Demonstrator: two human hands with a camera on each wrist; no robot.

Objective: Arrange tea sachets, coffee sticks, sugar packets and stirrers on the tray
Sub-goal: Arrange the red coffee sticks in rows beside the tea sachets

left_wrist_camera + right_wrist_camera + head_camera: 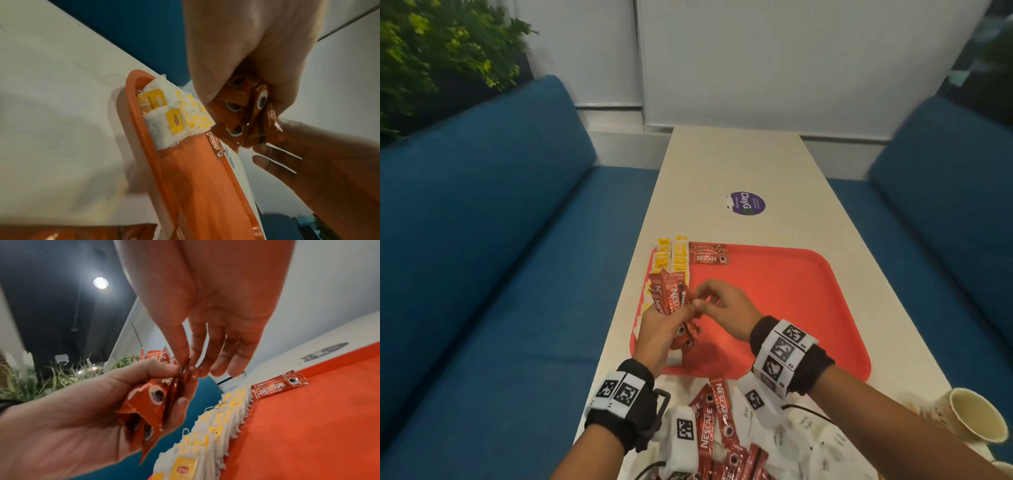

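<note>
My left hand (659, 330) grips a bundle of red coffee sticks (671, 298) over the left side of the red tray (791, 291). The bundle (148, 400) fans out of its palm. My right hand (722, 305) pinches one stick of the bundle (184, 368) between thumb and fingertips. A row of white and yellow tea sachets (669, 255) lines the tray's left edge. One coffee stick (709, 253) lies flat at the tray's far left corner, beside the sachets. In the left wrist view the sachets (174, 116) sit against the tray rim (133, 100).
More coffee sticks (717, 421) and white sugar packets (791, 435) lie heaped on the table in front of the tray. A paper cup (976, 416) lies at the near right. A purple sticker (747, 203) marks the table beyond the tray. Blue sofas (482, 240) flank the table.
</note>
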